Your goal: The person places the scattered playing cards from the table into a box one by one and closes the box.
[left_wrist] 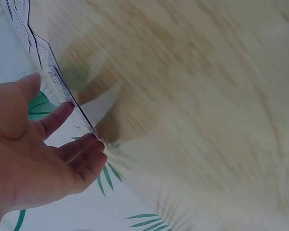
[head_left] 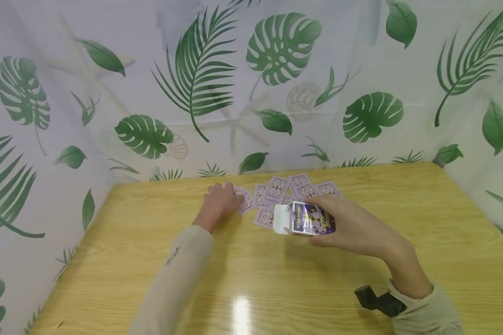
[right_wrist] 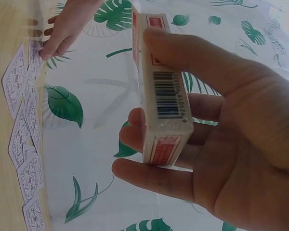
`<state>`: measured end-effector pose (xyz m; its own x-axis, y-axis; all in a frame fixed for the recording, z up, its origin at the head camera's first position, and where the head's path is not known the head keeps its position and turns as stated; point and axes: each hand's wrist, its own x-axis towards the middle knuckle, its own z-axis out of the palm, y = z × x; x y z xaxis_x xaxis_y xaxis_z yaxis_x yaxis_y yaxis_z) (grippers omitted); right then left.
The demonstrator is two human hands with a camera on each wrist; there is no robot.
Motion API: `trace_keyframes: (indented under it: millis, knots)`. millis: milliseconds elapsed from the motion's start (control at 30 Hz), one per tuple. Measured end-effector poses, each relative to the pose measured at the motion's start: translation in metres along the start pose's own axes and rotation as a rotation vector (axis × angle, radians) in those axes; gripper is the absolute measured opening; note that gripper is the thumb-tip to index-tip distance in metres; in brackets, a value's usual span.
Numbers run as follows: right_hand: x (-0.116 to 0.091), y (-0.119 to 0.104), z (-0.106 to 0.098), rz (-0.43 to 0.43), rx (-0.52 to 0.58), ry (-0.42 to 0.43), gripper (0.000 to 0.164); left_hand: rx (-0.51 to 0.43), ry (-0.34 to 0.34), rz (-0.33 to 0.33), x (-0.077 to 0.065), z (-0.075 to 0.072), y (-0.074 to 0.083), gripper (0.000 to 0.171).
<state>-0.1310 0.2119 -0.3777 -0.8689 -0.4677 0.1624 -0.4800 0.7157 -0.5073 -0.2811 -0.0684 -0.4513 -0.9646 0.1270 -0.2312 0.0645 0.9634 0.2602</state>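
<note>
Right hand (head_left: 356, 228): wrapped round a slim purple, white and yellow cardboard card box (head_left: 312, 218), thumb on one side and fingers on the other, up above a yellowish wood-grain table (head_left: 121, 242).
Box: long axis roughly left to right, with a white tuck flap (head_left: 282, 218) sticking out at the left end, so aimed mouth-first toward the left hand (head_left: 221, 202). Shiny on the printed face; barcode and red panels on the narrow side, going by the right wrist view.
Left hand: off to the far left of the box, fingers loosely spread, fingertips touching the left end of the cards. No proper pinch to be seen.
White rectangular cards with purple-red patterned backs (head_left: 276, 188): just beyond the box and partly left of it, flat, overlapping, fanned out left to right near the far edge. At the left end, way closer to the left hand.
Sleeves (head_left: 173, 279): cream fabric, plus a chunky black thing (head_left: 379, 302) at the right cuff.
White cloth with green leaf print (head_left: 322, 125): hung behind the far edge, softly creased.
</note>
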Motion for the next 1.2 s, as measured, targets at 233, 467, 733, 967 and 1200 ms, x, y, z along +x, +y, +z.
trace_keyframes:
  millis: [233, 467, 733, 967, 1200]
  knots:
    - [0.001, -0.001, 0.001, 0.007, -0.002, -0.014, 0.072, -0.056, 0.030, -0.069, -0.004, -0.002, -0.014, 0.065]
    - [0.000, -0.001, -0.001, 0.024, -0.021, -0.022, 0.071, -0.112, -0.080, -0.082, -0.012, -0.010, -0.024, 0.090]
    - [0.000, -0.002, -0.002, 0.024, -0.026, -0.034, 0.071, -0.140, -0.127, -0.083, -0.018, -0.010, -0.035, 0.084]
    - [-0.001, -0.002, -0.001, 0.033, -0.025, -0.051, 0.070, -0.114, -0.128, -0.032, -0.028, -0.009, -0.036, 0.075]
    - [0.000, -0.002, 0.000, 0.036, -0.022, -0.054, 0.070, -0.130, -0.128, 0.020, -0.040, -0.009, -0.036, 0.049]
